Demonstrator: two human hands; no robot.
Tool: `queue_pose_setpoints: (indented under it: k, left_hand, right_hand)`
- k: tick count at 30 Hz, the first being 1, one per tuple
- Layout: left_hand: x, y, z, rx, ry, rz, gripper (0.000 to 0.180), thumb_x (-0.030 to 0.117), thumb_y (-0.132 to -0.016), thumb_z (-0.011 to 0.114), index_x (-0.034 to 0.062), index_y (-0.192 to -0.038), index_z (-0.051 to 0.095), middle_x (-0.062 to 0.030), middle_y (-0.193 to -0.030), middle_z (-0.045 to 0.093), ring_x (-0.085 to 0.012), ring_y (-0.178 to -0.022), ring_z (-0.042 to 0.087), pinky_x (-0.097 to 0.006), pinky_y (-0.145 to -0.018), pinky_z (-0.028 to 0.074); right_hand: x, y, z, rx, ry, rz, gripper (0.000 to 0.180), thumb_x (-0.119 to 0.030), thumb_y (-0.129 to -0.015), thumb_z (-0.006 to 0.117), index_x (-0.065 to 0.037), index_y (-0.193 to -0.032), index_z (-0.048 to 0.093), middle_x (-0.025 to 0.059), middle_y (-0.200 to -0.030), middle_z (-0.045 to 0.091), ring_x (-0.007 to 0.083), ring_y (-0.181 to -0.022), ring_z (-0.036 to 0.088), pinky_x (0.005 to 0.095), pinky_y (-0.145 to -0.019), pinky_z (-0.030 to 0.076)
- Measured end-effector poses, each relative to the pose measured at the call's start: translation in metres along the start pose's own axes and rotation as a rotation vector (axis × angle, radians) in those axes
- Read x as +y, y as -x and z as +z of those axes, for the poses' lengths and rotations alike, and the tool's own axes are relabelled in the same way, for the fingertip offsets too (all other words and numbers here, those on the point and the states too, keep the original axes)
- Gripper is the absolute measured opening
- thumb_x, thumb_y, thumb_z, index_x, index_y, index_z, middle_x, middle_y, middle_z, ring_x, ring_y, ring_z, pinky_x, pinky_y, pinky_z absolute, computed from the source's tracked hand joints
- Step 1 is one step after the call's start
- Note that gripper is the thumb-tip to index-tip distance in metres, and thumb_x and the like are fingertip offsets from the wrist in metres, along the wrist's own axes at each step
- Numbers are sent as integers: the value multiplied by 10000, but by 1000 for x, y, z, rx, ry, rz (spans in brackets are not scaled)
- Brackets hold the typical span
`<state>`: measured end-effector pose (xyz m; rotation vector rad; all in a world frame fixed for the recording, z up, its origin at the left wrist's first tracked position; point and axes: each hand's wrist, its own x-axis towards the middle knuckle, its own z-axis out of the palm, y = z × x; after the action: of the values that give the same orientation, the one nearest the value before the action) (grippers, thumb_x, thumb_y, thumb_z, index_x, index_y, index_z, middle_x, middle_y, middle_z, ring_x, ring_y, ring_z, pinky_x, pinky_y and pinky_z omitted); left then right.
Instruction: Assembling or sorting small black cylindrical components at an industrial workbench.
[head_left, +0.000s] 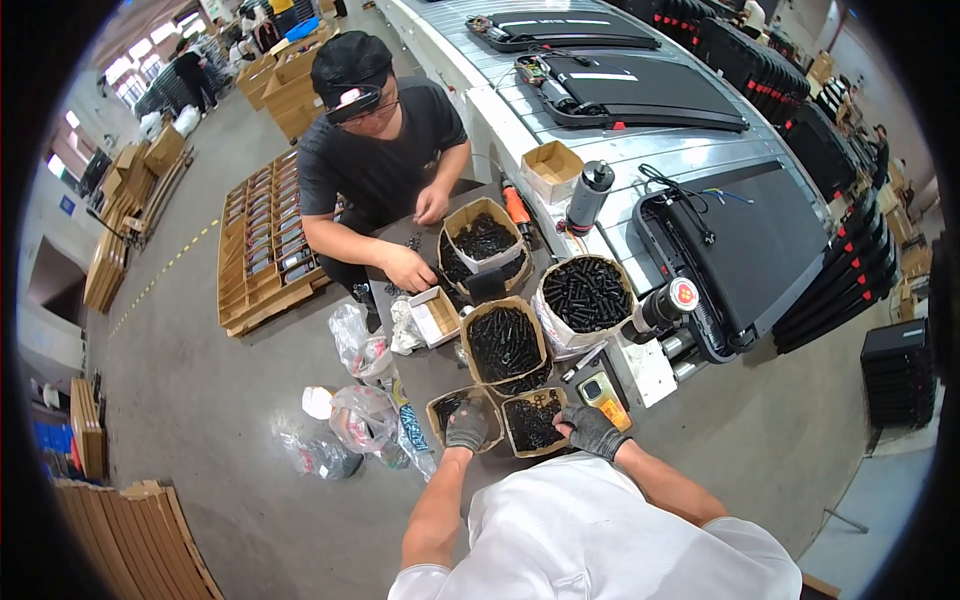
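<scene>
My left hand point(467, 427), in a grey glove, reaches down into a small cardboard box point(492, 408) at the near left; its fingertips are hard to make out against the dark contents. Beside it stands a second small box point(531, 453) filled with small black ring-like parts point(533, 422). At that box's right rim is my gloved right hand point(594, 431), thumb and fingers drawn together. Whatever may be between them is too small to name. Just beyond both boxes, a larger cardboard box holds long black screw-like parts point(505, 343).
Across the table a co-worker point(385, 150) handles small parts beside a white tray point(435, 316). More boxes of black parts point(587, 294), a phone point(600, 392) and an orange power tool point(517, 208) lie around. A roller conveyor point(610, 160) carries black treadmill-like units point(740, 250). Plastic bags point(362, 415) lie left.
</scene>
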<state>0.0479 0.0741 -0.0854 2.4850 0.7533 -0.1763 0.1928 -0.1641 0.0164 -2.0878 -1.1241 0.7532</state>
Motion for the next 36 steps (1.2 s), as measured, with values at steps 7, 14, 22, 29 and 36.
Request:
queue_pose_setpoints:
  k: [7, 14, 22, 29, 36]
  left_hand:
    - [11, -8, 33, 121, 172, -223, 242, 187, -793, 591, 33, -955, 683, -182, -961, 682, -343, -939, 652, -393, -831, 516]
    - [11, -1, 22, 157, 208, -273, 273, 235, -774, 611, 52, -969, 662, -199, -934, 679, -355, -929, 650, -424, -815, 519]
    - [-17, 28, 13, 85, 458, -154, 274, 137, -789, 667, 20, -1036, 677, -179, -968, 690, -289, -895, 661, -352, -806, 509]
    - [-18, 54, 15, 181, 803, -202, 231, 80, -848, 649, -18, -1057, 651, -108, -884, 693, -163, -737, 640, -276, -657, 516]
    - [-2, 79, 2, 296, 916, -298, 222, 100, -842, 657, 2, -1041, 671, -66, -854, 679, -137, -747, 627, -265, -711, 517]
  right_hand:
    - [11, -7, 21, -60, -4, 14, 166, -171, -831, 628, -52, -942, 660, 128, -916, 668, 304, -900, 631, 383, -799, 494]
    - [17, -11, 27, -105, 42, -30, 183, -198, -836, 616, -61, -953, 652, 130, -914, 661, 318, -909, 626, 395, -805, 491]
    - [8, -44, 57, -287, 386, -51, 636, -300, -785, 680, -28, -1320, 471, 227, -1228, 525, 385, -1124, 523, 439, -929, 447]
    - [22, -57, 80, -328, 521, -231, 538, -202, -721, 718, -65, -1208, 537, 216, -1169, 544, 363, -1021, 592, 437, -847, 502]
    - [39, -35, 78, -239, 320, -278, 275, -112, -780, 599, -63, -1049, 623, 168, -1041, 618, 347, -941, 621, 424, -812, 505]
